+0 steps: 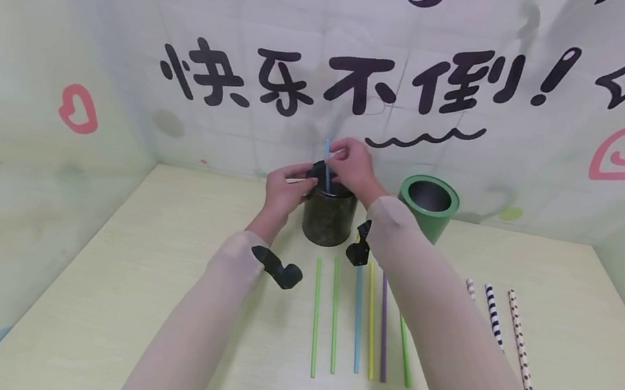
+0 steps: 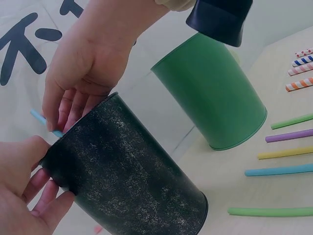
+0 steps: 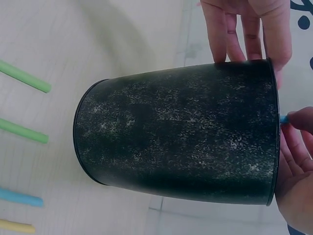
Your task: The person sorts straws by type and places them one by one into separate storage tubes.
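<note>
A black speckled cup (image 1: 328, 220) stands at the back of the table by the wall. My left hand (image 1: 284, 193) grips its left rim, the fingers against the outer wall in the left wrist view. Over the mouth, my right hand (image 1: 354, 166) pinches a blue straw (image 1: 328, 150) that leans into the cup, its lower end hidden inside. In the right wrist view, only a bit of the straw (image 3: 283, 119) shows between the rim and my right thumb. To the right stands a green cup (image 1: 434, 225), partly behind my right forearm.
In front of the black cup lies a row of plain straws (image 1: 370, 331), green, blue, yellow and purple, some partly under my right forearm. Farther right lie patterned paper straws (image 1: 521, 347). A printed cloth wall (image 1: 291, 31) rises right behind the cups.
</note>
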`<state>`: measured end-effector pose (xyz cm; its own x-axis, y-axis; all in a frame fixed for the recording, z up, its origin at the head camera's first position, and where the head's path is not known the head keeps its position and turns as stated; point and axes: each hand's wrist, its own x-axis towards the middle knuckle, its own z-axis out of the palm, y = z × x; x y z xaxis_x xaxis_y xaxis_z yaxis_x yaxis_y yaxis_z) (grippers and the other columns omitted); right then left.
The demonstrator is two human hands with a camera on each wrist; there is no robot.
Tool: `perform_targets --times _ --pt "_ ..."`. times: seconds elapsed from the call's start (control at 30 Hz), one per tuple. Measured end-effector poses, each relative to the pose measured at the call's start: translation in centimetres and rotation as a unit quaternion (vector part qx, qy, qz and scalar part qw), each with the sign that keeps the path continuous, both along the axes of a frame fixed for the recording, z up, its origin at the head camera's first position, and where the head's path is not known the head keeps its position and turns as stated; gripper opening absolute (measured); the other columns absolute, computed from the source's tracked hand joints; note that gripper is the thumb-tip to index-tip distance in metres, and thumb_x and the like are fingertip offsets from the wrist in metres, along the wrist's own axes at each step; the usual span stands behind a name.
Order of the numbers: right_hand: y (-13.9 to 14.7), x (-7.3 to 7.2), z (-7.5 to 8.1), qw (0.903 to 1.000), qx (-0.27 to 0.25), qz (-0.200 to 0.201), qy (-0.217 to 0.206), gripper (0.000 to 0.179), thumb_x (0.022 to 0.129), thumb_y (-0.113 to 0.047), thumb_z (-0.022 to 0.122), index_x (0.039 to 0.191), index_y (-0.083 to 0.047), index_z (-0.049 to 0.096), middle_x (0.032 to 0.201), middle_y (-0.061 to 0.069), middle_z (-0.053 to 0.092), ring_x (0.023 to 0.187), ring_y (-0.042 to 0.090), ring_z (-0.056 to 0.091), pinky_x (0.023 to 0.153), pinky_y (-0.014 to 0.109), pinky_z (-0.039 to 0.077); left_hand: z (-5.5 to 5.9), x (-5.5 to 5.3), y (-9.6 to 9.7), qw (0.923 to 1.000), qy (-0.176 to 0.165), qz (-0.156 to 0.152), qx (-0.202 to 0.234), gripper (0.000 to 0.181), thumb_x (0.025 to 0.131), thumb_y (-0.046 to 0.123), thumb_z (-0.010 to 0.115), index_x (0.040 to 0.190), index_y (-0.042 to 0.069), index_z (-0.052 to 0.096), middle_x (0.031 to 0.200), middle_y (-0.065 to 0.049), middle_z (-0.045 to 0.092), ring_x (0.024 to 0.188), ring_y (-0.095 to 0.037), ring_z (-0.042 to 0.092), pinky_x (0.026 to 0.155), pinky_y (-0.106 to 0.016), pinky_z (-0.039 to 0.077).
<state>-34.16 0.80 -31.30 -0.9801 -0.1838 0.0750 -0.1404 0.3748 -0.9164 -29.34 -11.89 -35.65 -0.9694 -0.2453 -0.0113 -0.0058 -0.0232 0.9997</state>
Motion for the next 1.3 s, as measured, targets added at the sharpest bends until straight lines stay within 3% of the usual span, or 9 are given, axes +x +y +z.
perform_targets --times 0.33,0.67,0.8,0.97,1.17,1.3 --pt "-0.4 -0.1 0.1 0.9985 0.028 -0.028 -0.037 0.022 0.084 0.003 0.059 0.106 0.002 0.056 0.095 0.016 0.059 0.074 0.023 0.059 0.06 0.032 0.056 0.0 0.0 0.1 1.0 -0.003 -0.002 0.008 0.032 0.081 0.001 0.065 0.112 0.004 0.065 0.099 -0.011 0.057 0.077 -0.014 0.059 0.072 -0.032 0.055" --pt "-1.1 0.0 0.4 0.9932 0.081 -0.078 -0.031 0.021 0.082 -0.001 0.061 0.103 -0.001 0.059 0.096 0.015 0.063 0.077 0.023 0.061 0.055 0.033 0.056 -0.1 -0.2 0.2 1.0 -0.001 -0.003 0.0 0.031 0.081 0.003 0.065 0.112 0.004 0.065 0.099 -0.01 0.057 0.076 -0.014 0.058 0.072 -0.033 0.055" --pt "-1.1 -0.2 0.3 0.9899 0.106 -0.091 -0.024 0.021 0.081 -0.004 0.062 0.102 -0.003 0.061 0.097 0.013 0.063 0.074 0.024 0.062 0.055 0.032 0.056 -0.2 -0.2 0.2 1.0 0.001 -0.004 0.001 0.031 0.081 0.003 0.065 0.112 0.004 0.065 0.099 -0.01 0.057 0.073 -0.012 0.058 0.071 -0.033 0.056" --pt "-1.2 -0.7 -0.1 0.9875 0.114 -0.108 -0.016 0.019 0.077 -0.004 0.063 0.097 -0.003 0.062 0.095 0.013 0.061 0.065 0.024 0.061 0.046 0.03 0.054 -0.2 -0.2 0.2 0.9999 0.002 -0.008 0.008 0.032 0.081 0.002 0.065 0.112 0.004 0.065 0.099 -0.01 0.057 0.075 -0.013 0.058 0.072 -0.033 0.055" --pt "-1.0 -0.4 0.5 0.9879 0.114 -0.099 -0.038 0.025 0.078 -0.004 0.063 0.104 -0.002 0.061 0.099 0.013 0.06 0.071 0.025 0.063 0.05 0.031 0.056 -0.2 -0.1 0.2 0.9999 -0.002 -0.009 0.013 0.032 0.08 0.002 0.066 0.112 0.004 0.065 0.099 -0.01 0.058 0.076 -0.013 0.059 0.072 -0.032 0.056" --pt "-0.6 0.0 1.2 0.9903 0.104 -0.081 -0.043 0.03 0.079 -0.004 0.063 0.108 -0.003 0.06 0.092 0.014 0.062 0.074 0.025 0.064 0.051 0.03 0.056 -0.2 -0.1 -0.1 0.9999 -0.001 -0.007 0.012 0.032 0.08 0.001 0.065 0.112 0.003 0.065 0.099 -0.011 0.059 0.074 -0.013 0.059 0.071 -0.031 0.056"
